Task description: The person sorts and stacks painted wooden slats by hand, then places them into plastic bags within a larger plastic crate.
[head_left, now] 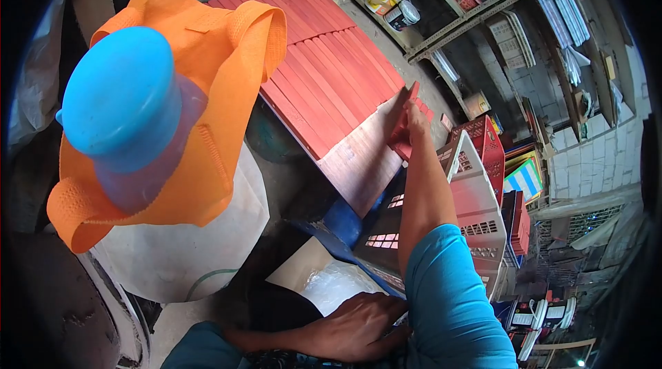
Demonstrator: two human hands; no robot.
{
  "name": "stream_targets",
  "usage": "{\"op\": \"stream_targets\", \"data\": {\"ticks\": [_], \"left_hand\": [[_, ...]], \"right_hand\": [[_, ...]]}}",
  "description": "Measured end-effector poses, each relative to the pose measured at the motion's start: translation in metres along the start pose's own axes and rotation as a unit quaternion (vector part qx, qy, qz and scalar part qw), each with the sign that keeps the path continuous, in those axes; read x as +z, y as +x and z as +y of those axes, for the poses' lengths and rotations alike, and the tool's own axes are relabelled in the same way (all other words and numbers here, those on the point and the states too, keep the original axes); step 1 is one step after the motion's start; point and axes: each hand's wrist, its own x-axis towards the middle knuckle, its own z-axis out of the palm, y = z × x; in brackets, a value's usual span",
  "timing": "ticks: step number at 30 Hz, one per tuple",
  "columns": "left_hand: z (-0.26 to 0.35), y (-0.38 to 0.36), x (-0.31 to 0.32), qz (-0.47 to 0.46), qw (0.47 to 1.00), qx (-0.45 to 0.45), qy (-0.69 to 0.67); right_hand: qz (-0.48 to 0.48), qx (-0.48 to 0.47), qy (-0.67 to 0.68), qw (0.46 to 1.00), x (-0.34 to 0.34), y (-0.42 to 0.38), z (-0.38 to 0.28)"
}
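My right hand [418, 121] is closed on a red wooden piece [400, 136] at the right edge of a board [358, 162]. More red pieces show just behind that hand. Rows of red wooden strips [324, 86] lie side by side over most of the board, and its near end is bare wood. My left hand [358, 328] rests low in the view near my body, with its fingers bent and their tips hidden, so whether it holds anything cannot be made out.
An orange bag [221, 162] with a blue-lidded container [121, 97] stands at the left. White and red plastic crates [476, 210] are right of my forearm. Shelves [441, 35] with paint cans stand behind. A cardboard box [300, 265] with clear plastic lies below.
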Motion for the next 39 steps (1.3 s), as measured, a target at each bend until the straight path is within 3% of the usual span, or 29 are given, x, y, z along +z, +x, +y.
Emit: {"op": "stream_targets", "data": {"ticks": [3, 5, 10, 14, 27, 30, 32, 37, 39], "left_hand": [[0.000, 0.000, 0.002, 0.002, 1.000, 0.003, 0.002], [0.000, 0.001, 0.002, -0.001, 1.000, 0.001, 0.007], [0.015, -0.002, -0.004, -0.001, 0.998, -0.055, 0.025], [0.011, -0.004, -0.002, 0.026, 0.998, -0.048, 0.042], [-0.002, -0.001, 0.000, -0.002, 1.000, -0.014, 0.024], [0.000, 0.000, 0.004, -0.015, 1.000, -0.018, 0.005], [0.001, 0.001, 0.004, -0.018, 1.000, -0.014, 0.001], [-0.002, -0.001, 0.006, -0.014, 1.000, -0.005, 0.014], [-0.001, -0.001, 0.005, -0.023, 0.999, -0.018, 0.014]], "right_hand": [[0.025, -0.002, 0.008, 1.000, 0.002, 0.029, 0.023], [-0.029, 0.002, -0.127, 0.991, -0.002, 0.037, 0.032], [0.032, 0.114, -0.143, 0.983, -0.013, -0.085, -0.047], [-0.002, 0.165, -0.185, 0.969, -0.009, -0.089, -0.060], [-0.008, 0.164, -0.148, 0.975, -0.016, -0.060, -0.048], [0.034, 0.076, -0.127, 0.988, -0.026, -0.037, -0.020], [-0.028, 0.043, -0.139, 0.989, -0.022, -0.018, -0.002], [-0.008, 0.071, -0.269, 0.960, -0.012, -0.091, -0.042], [-0.032, 0.089, -0.223, 0.970, -0.015, -0.084, -0.040]]}}
